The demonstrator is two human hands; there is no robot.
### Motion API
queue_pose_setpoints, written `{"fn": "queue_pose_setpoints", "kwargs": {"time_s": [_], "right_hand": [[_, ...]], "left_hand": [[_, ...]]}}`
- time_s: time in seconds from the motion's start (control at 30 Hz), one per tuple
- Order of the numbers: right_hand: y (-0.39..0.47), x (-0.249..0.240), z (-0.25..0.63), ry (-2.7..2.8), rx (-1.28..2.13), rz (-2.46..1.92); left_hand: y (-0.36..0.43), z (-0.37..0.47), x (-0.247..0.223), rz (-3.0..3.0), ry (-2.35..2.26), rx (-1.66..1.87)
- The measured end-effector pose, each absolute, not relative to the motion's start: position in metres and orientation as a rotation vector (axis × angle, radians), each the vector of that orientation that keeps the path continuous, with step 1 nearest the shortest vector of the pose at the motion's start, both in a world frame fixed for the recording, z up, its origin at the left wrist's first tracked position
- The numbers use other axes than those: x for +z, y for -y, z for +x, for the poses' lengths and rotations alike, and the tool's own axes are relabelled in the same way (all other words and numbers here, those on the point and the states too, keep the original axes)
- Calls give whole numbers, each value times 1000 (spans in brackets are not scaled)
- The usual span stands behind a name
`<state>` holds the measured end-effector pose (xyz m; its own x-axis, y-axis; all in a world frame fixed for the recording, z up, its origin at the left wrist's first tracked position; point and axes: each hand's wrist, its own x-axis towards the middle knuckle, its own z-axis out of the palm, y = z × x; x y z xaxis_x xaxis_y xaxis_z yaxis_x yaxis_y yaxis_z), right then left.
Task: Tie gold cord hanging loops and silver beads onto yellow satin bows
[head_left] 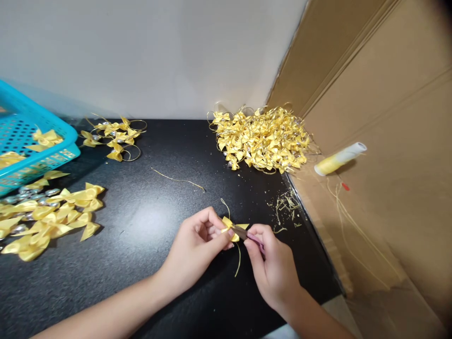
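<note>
My left hand [199,242] pinches a yellow ribbon bow [229,225] between thumb and fingers, just above the black tabletop. A thin gold cord [239,261] hangs below the bow, and a loop of it sticks up above. In my right hand [273,266] is a pair of small scissors with purple handles [260,244]. Their dark blades [240,232] lie against the bow beside my left thumb; whether the blades are apart cannot be made out. A loose piece of gold cord [178,179] lies on the table beyond my left hand.
Finished-looking bows with cord loops form a big pile [263,139] at the back right and a smaller group [116,134] at back left. Loose bows [52,221] lie before a blue basket [65,127]. Cord scraps [287,205] litter the right edge, near a tube [339,159] and cardboard [388,155].
</note>
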<state>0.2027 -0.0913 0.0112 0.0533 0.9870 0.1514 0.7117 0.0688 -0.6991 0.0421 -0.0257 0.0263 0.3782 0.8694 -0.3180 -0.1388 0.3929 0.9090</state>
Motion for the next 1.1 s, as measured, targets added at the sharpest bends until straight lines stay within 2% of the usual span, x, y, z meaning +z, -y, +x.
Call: {"fn": "queue_pose_setpoints", "kwargs": {"time_s": [0.73, 1.1], "right_hand": [[91, 13, 204, 1733, 512, -1683], [88, 16, 211, 1622, 606, -1639]], "left_hand": [[24, 41, 24, 812, -906, 722], [23, 39, 26, 1022, -976, 810]]}}
